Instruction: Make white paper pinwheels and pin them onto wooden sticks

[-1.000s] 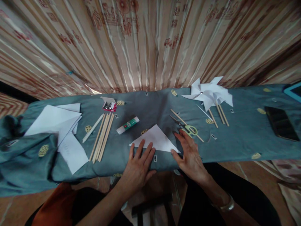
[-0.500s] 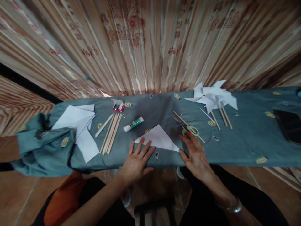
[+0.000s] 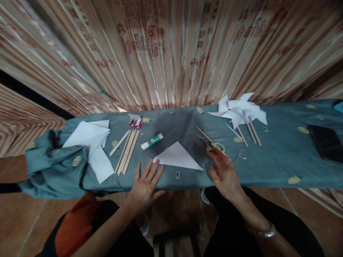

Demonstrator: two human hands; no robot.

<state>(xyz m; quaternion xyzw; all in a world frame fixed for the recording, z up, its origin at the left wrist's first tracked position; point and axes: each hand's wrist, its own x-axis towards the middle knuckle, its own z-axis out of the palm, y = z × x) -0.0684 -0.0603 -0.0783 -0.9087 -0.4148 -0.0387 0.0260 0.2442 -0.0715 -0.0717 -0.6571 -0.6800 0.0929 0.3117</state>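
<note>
Paper (image 3: 178, 157) folded into a triangle lies flat on the near middle of the cloth-covered surface (image 3: 270, 164): one piece, creased, its visible edges uncut. Judging by the pinwheels (image 3: 237, 110) at the far right, the folding looks done on this one, while cutting, shaping and mounting are left.

Those pinwheels overlap; three sticks show below them, so perhaps three are finished, though the heads cannot be counted surely. Sheets (image 3: 85, 135) lie stacked at the left, several, partly under bunched cloth, too overlapped to count.

Two hands are at work. The left hand (image 3: 147, 184) is spread, its fingertips at the triangle's left corner. The right hand (image 3: 223, 175) is loosely curved, thumb apart from fingers, over the scissors' handles; whether it touches them I cannot tell.

One phone (image 3: 325, 142) lies far to the right. Left of centre are four or five loose sticks (image 3: 128, 151) and one white rod (image 3: 119, 143). One pair of scissors (image 3: 203, 139) crosses a single stick. One glue tube (image 3: 152, 141) and one open box (image 3: 139, 124) of metal bits complete the count.
</note>
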